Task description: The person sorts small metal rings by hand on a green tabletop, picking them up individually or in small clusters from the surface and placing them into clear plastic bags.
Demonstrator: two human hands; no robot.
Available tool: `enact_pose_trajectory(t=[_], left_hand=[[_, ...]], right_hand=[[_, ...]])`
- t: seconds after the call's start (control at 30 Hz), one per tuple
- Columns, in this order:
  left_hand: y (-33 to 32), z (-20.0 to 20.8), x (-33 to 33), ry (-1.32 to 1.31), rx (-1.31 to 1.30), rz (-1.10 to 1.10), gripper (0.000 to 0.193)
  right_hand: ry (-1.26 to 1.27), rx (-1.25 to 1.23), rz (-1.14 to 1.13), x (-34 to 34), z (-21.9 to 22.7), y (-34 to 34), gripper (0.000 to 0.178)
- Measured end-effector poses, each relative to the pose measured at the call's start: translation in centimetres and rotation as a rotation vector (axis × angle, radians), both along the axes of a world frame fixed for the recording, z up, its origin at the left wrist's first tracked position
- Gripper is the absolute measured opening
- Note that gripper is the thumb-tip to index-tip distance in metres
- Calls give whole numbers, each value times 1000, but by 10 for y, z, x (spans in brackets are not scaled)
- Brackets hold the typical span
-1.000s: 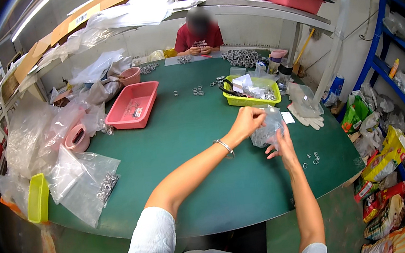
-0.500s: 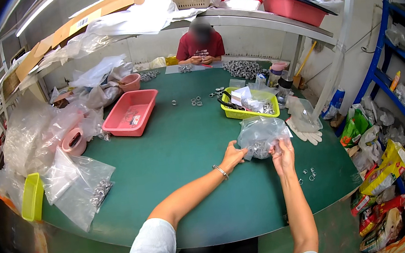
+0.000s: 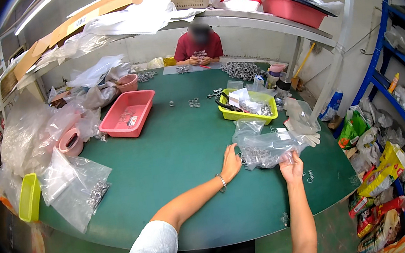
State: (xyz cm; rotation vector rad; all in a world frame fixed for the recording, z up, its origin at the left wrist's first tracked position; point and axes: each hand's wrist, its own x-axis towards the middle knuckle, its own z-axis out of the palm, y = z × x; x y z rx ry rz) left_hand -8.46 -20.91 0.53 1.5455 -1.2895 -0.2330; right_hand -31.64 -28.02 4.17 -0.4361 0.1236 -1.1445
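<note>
A clear plastic bag (image 3: pixel 261 152) with many small silvery metal rings inside lies on the green table in front of me, its upper part folded over. My right hand (image 3: pixel 292 167) pinches the bag's near right edge between thumb and fingers. At the bag's left edge is my left hand (image 3: pixel 231 163), its fingers curved and slightly apart, and whether it touches the plastic I cannot tell. Several loose rings (image 3: pixel 310 176) lie to the right of my right wrist. Just beyond the bag stands a yellow-green basket (image 3: pixel 246 115) with packets and small parts in it.
A pink tray (image 3: pixel 124 128) sits left of centre. Another bag of rings (image 3: pixel 97 195) lies on the left, near a yellow-green bin (image 3: pixel 29 198). White gloves (image 3: pixel 310 138) lie at the right. Across the table (image 3: pixel 174 145), a person in red (image 3: pixel 198 46) sits beside piled rings (image 3: pixel 243 70).
The bag has gone from bunched to more spread out. My right hand has moved slightly right and down with its edge. My left hand has drawn back left from the bag.
</note>
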Motion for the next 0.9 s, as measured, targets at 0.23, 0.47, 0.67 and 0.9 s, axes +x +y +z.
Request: enact_pose_trajectory(t=[0.23, 0.47, 0.67, 0.9], left_hand=[[2, 6, -22, 98, -18, -24, 42], [-6, 8, -28, -12, -73, -43, 68], [-20, -10, -25, 14, -92, -52, 74], [-23, -11, -24, 285, 9, -43, 69]], right_hand=[[979, -61, -207, -53, 11, 2, 30], [698, -152, -62, -16, 22, 6, 61], [534, 22, 71, 29, 3, 20, 36], [370, 108, -21, 53, -7, 35, 38]])
